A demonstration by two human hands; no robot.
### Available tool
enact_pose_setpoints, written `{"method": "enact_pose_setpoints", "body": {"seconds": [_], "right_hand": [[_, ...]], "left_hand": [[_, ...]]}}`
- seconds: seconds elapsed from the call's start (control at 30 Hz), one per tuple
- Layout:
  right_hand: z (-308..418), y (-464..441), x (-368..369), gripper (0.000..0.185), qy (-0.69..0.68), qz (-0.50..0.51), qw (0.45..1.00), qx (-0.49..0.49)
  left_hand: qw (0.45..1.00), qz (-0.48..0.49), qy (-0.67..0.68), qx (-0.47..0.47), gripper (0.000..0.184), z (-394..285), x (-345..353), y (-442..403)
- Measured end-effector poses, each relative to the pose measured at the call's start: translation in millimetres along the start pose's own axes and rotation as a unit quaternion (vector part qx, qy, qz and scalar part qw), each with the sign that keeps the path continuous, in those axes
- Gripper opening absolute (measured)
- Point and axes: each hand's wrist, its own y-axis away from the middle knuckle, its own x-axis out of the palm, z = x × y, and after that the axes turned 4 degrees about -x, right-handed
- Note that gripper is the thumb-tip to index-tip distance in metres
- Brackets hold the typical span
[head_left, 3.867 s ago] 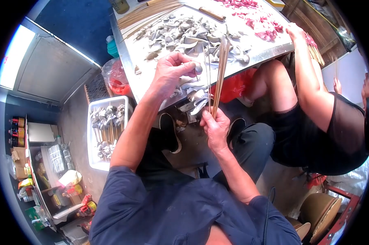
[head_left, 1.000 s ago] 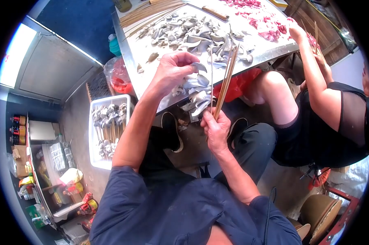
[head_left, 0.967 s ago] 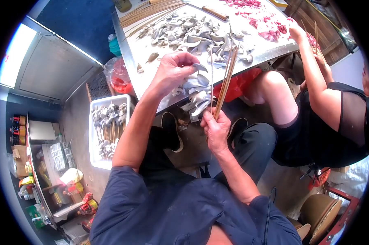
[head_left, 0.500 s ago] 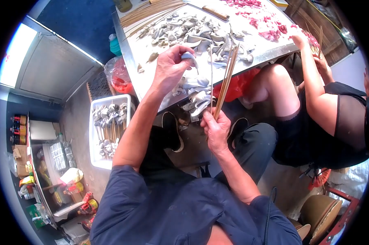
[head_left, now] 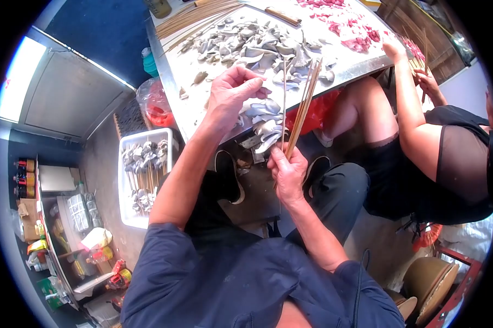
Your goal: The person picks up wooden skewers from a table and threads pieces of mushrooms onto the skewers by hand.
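Observation:
My right hand (head_left: 288, 172) is closed round a bundle of thin bamboo skewers (head_left: 302, 112) that point up toward the table. Just left of the bundle, grey, curled, petal-like pieces (head_left: 266, 130) sit stacked in a row above my fist; they look like oyster mushrooms. At the upper end of that row, my left hand (head_left: 232, 93) has thumb and fingers pinched together. What lies between its fingertips, if anything, does not show. Beyond both hands, a heap of loose grey pieces (head_left: 246, 44) covers the middle of the table (head_left: 172, 87).
More skewers (head_left: 197, 19) lie at the table's far left, and red meat pieces (head_left: 355, 35) at its far right. A white tray (head_left: 122, 188) of loaded skewers stands on the floor to my left. At right a person (head_left: 421, 123) sits close, holding skewers.
The grey piece in my left fingers no longer shows there. My left hand has turned slightly, nearer the row's upper end. The other person's arm has shifted a little left.

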Motion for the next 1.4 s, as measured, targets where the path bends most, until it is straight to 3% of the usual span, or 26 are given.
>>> {"method": "enact_pose_setpoints", "body": {"seconds": [0.57, 0.83, 1.03, 1.4], "right_hand": [[-2, 0, -1, 0.010, 0.016, -0.009, 1.000, -0.017], [5, -2, -1, 0.010, 0.000, -0.033, 0.999, -0.015], [15, -6, 0, 0.008, -0.003, -0.019, 0.999, -0.033], [11, -4, 1, 0.009, 0.006, -0.019, 0.999, -0.047]], "left_hand": [[0.999, -0.047, -0.016, -0.004, 0.010, 9, 10, 2], [0.994, 0.024, -0.104, -0.008, 0.007, 13, 10, 5], [0.999, 0.030, 0.000, -0.022, 0.010, 6, 22, 9], [0.994, 0.074, -0.075, -0.030, 0.011, 15, 22, 8]]}}
